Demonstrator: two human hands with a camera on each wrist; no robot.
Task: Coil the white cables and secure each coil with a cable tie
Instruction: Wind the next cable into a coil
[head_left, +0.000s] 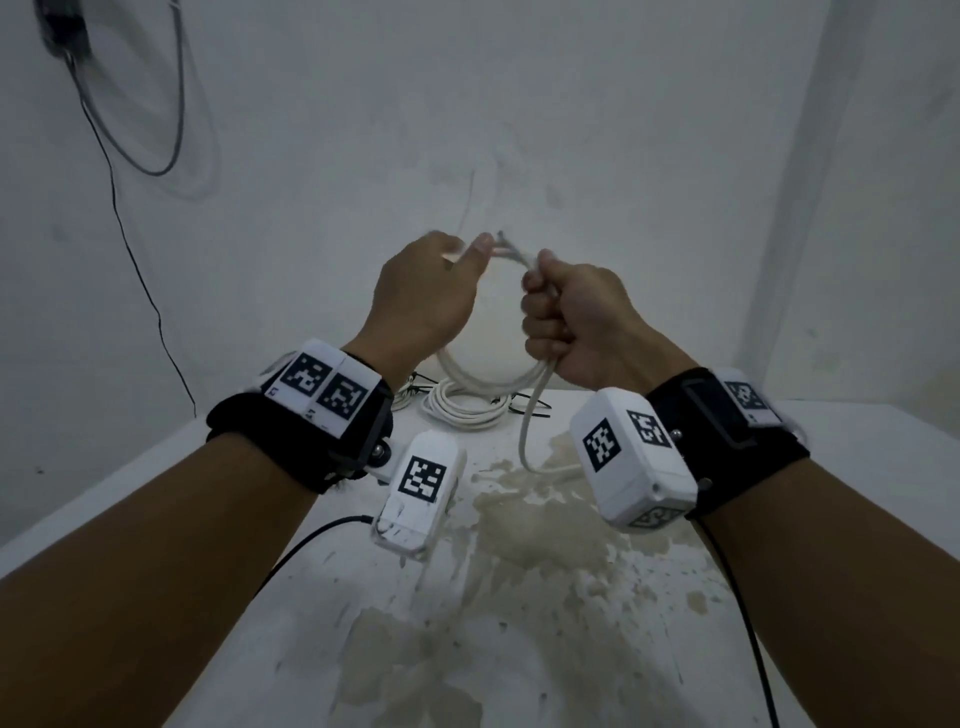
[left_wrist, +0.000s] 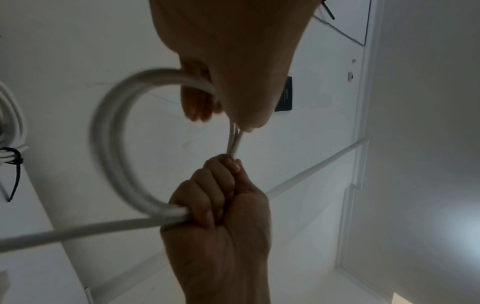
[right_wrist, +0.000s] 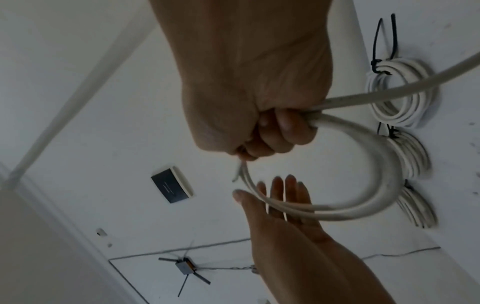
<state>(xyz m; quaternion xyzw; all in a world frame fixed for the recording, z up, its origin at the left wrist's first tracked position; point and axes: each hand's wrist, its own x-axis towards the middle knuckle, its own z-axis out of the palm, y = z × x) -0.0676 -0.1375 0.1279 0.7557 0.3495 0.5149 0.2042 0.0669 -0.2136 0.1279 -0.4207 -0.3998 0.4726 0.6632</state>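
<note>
- Right hand is a tight fist round the white cable where its loops cross — prob. to keep the turns stacked while more is wound on.
- Left hand, fingers nearly straight in the right wrist view, cradles the loops' far side w/o gripping; coil held up above the table.
- Loose tail trails down to it — winding looks unfinished, no tie yet.
- Farther back: finished coils w/ black ties. No containers.
</note>
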